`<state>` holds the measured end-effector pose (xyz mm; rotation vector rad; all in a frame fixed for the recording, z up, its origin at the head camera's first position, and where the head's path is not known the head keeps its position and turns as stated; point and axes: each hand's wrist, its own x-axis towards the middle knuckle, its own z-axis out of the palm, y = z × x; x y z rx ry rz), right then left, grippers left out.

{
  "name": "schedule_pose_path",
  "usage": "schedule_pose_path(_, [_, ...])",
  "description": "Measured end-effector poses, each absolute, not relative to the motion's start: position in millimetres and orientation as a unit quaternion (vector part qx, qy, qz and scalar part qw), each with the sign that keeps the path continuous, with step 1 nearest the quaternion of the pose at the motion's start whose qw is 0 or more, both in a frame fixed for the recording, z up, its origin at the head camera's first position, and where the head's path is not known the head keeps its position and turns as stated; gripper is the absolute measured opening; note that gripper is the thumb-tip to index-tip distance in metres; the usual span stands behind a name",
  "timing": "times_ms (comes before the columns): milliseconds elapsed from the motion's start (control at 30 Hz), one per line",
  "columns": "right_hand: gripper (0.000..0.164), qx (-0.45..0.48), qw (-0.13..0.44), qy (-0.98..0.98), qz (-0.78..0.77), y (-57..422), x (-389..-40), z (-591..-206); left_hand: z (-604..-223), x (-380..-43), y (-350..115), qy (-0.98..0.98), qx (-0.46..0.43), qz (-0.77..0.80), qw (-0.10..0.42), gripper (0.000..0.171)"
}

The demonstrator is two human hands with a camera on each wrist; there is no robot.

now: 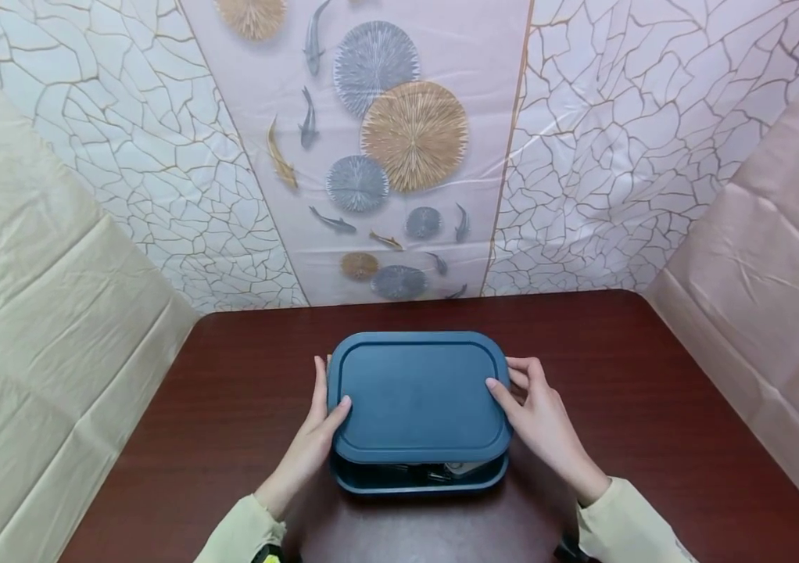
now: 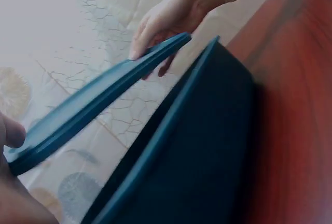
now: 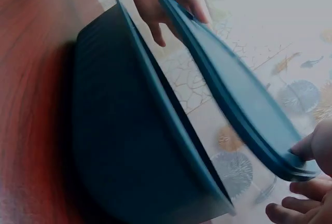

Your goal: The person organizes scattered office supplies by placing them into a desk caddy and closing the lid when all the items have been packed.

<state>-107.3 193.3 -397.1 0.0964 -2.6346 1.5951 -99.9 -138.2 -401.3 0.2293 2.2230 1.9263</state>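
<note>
A blue rectangular lid (image 1: 420, 399) with rounded corners is held level above a blue storage box (image 1: 420, 490). Both wrist views show a gap between the lid (image 2: 104, 97) and the rim of the box (image 3: 119, 115). My left hand (image 1: 308, 446) grips the lid's left edge, thumb on top. At the opposite edge my right hand (image 1: 543, 418) pinches the lid, its thumb on top and its fingers at the side and below. Past the lid's near edge, a little of the box's contents shows, dark and pale items too hidden to identify.
The box stands on a dark red-brown wooden table (image 1: 245, 391). Behind the table hangs a patterned cloth (image 1: 413, 219), with pale cloth panels at the left (image 1: 41, 313) and right (image 1: 765, 258).
</note>
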Motion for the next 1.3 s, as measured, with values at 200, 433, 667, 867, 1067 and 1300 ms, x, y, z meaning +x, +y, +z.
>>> schedule_pose_path(200, [0.059,0.026,0.047,-0.854,0.517,191.8,-102.8,-405.4,-413.3,-93.9,-135.6,0.795,0.036,0.597,0.099,0.078])
schedule_pose_path(433, [0.064,0.039,0.079,-0.87,0.484,189.0,-98.9,-413.3,-427.3,-90.0,-135.3,0.807,0.02,0.582,0.098,0.079])
schedule_pose_path(667, [0.057,0.025,0.054,-0.869,0.491,180.5,-98.6,-418.7,-434.4,-86.2,-134.9,0.789,0.013,0.606,0.103,0.08])
schedule_pose_path(867, [0.054,0.005,0.051,-0.865,0.5,176.9,-95.2,-418.9,-433.0,-83.2,-134.6,0.781,0.008,0.616,0.106,0.08])
schedule_pose_path(1067, [0.05,0.009,0.064,-0.861,0.505,177.2,-92.5,-415.0,-428.6,-80.0,-134.8,0.768,0.01,0.631,0.109,0.079])
schedule_pose_path(1300, [0.051,0.004,0.063,-0.859,0.508,177.3,-90.8,-409.3,-424.1,-76.2,-134.9,0.762,0.009,0.639,0.103,0.08])
